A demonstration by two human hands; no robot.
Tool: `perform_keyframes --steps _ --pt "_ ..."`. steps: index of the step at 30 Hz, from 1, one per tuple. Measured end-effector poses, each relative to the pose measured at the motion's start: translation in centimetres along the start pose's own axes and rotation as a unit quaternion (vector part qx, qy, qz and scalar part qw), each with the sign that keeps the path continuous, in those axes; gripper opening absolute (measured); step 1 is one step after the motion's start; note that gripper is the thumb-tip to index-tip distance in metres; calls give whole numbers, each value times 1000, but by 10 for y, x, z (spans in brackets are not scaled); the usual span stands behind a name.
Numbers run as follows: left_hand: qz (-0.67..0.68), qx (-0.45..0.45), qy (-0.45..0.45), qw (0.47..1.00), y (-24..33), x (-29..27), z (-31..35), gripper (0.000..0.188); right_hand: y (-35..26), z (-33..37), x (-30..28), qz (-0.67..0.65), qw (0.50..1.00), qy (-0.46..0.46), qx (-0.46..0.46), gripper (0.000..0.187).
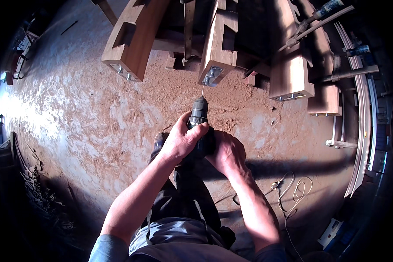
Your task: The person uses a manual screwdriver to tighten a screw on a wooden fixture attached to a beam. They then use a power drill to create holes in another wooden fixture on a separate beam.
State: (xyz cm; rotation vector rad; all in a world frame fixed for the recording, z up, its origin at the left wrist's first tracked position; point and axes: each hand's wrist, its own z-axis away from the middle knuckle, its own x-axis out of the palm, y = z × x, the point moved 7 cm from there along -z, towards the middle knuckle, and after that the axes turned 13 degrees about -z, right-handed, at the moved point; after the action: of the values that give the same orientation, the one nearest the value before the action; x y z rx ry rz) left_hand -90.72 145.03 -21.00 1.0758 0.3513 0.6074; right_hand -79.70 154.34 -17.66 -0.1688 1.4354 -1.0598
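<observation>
A dark cordless drill (200,108) points away from me, between both hands. My left hand (181,139) is wrapped round the drill's body behind the chuck, with the thumb over the top. My right hand (226,151) grips the drill from behind on its right side; most of those fingers are hidden. A thin bit (203,90) runs from the chuck to the end of a notched wooden beam (221,46). Metal fittings (212,75) sit on that end face. Whether the bit's tip has entered anything cannot be made out.
Another notched beam (137,43) stands to the left; two more, one a thick beam (288,74), lie right. Bar clamps (353,73) jut out at the far right. Sawdust covers the floor (96,118). A loose cable (298,196) lies at the lower right. Scrap sticks (43,187) are piled left.
</observation>
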Motion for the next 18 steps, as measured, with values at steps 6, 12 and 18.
perform_keyframes --steps 6,12,18 --pt "-3 -6 4 1000 2 0 -2 77 -3 -2 -2 18 1000 -2 -2 48" --pt "-28 -15 15 999 2 -3 -7 76 -6 -7 -5 16 1000 -11 8 48" --pt "-29 -7 17 999 7 -4 -13 76 -4 -12 -6 12 1000 -8 1 52"
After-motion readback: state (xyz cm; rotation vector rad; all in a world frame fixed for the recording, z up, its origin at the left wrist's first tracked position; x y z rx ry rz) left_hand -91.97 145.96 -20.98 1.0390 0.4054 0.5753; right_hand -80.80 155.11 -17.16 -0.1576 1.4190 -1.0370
